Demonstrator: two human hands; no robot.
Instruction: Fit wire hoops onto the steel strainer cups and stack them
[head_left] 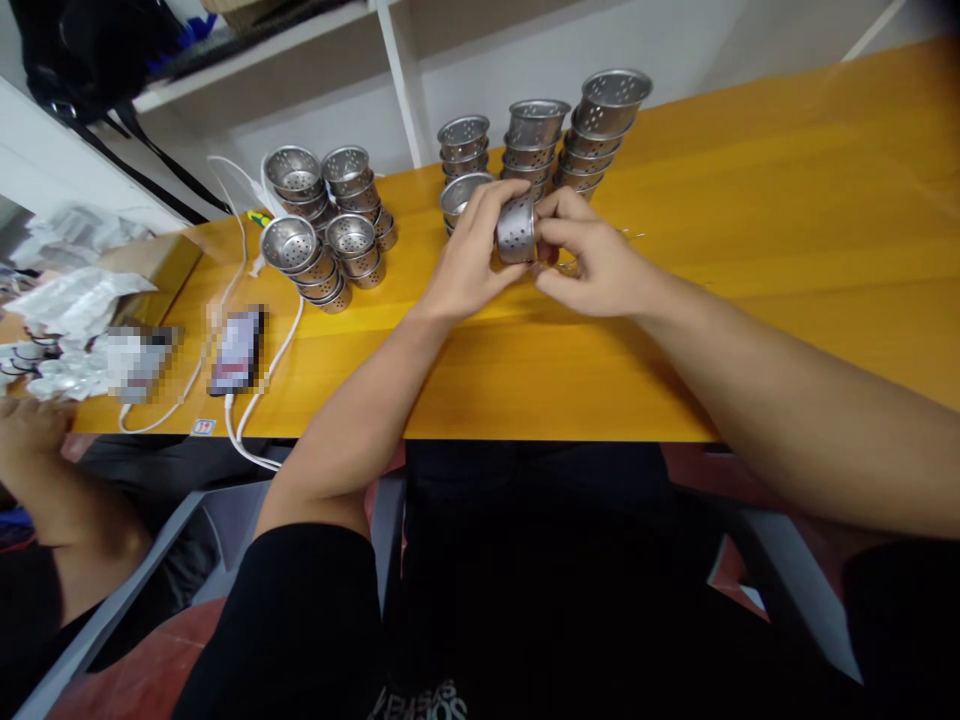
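Observation:
In the middle of the table, a small perforated metal strainer cup (516,230) lies tipped on its side in the grip of my left hand (469,255). My right hand (589,250) is closed at the cup's right-hand end, thumb and fingers pinched together. A thin wire-like piece (568,266) shows by the right fingers; whether they hold it or the cup's edge is hidden. Just behind my hands rise nested stacks of like cups, one at the left (463,140), one in the middle (536,125) and a tall one (611,105) at the right.
More stacked strainer cups (291,245) stand to the left. A phone (237,350) with white cables (274,370) lies near the table's front edge. Beyond are plastic bags (79,310), a cardboard box (169,275) and another person's arm (67,490). Shelving (397,80) borders the back.

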